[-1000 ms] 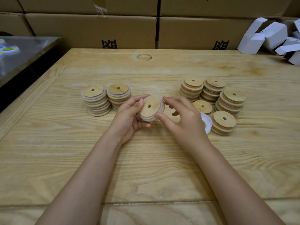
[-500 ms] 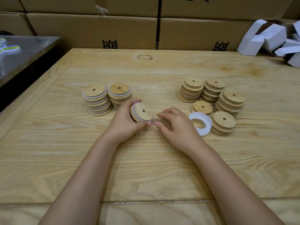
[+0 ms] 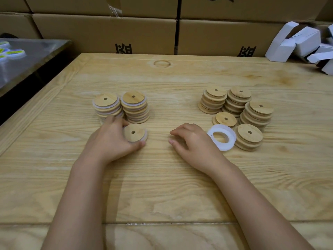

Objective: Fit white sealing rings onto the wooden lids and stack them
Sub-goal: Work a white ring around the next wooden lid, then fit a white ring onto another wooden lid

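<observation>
The left hand (image 3: 110,141) is holding a lid (image 3: 134,132) w/ a white ring on it, thumb & fingers curled round its edge, low on the table (image 3: 162,186), just in front of 2 ringed stacks (image 3: 135,107). The right hand (image 3: 194,143) is resting nearby, fingers loosely bent, holding nothing. Spare rings (image 3: 222,137) & bare lids (image 3: 249,137) are sitting beside it.

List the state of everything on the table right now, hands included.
lid: ring fitted, face up, not yet stacked.
left hand: grips the lid.
right hand: loosely curled, holds nothing.
rings: loose pile, untouched.
ringed stacks: two, upright.
bare lids: five stacks, no rings.
</observation>
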